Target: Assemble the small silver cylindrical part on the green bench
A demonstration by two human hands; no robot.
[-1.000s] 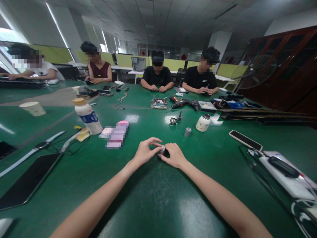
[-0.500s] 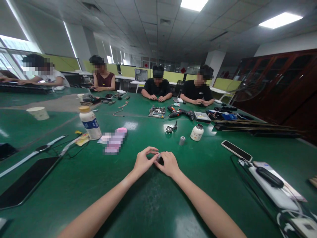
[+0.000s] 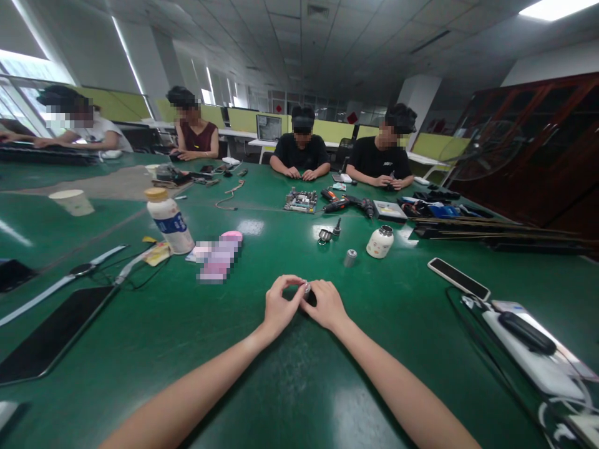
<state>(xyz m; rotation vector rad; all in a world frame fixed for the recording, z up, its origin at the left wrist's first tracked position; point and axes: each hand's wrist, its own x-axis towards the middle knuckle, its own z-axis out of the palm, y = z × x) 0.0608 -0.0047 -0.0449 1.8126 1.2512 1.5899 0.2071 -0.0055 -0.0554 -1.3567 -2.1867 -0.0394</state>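
Both my hands meet on the green table (image 3: pixel 262 380) around a small silver and black round part (image 3: pixel 307 289). My left hand (image 3: pixel 279 304) pinches the part's silver top with thumb and forefinger. My right hand (image 3: pixel 327 304) is curled around the part from the right, covering most of its dark body. Just beyond my hands lie a small grey cylinder (image 3: pixel 349 257), a white jar (image 3: pixel 379 242) and a small metal fitting (image 3: pixel 325 234).
A white drink bottle (image 3: pixel 168 219) and pink items (image 3: pixel 219 255) sit to the left, with a tablet (image 3: pixel 51 333) and cables. A phone (image 3: pixel 458 279) and a white device (image 3: pixel 528 355) lie to the right. Several people sit at the far side, with a circuit board (image 3: pixel 300 201) and tools.
My hands stay together on the small part; the left fingers have shifted slightly on its top. The camera view has tilted and drifted a little.
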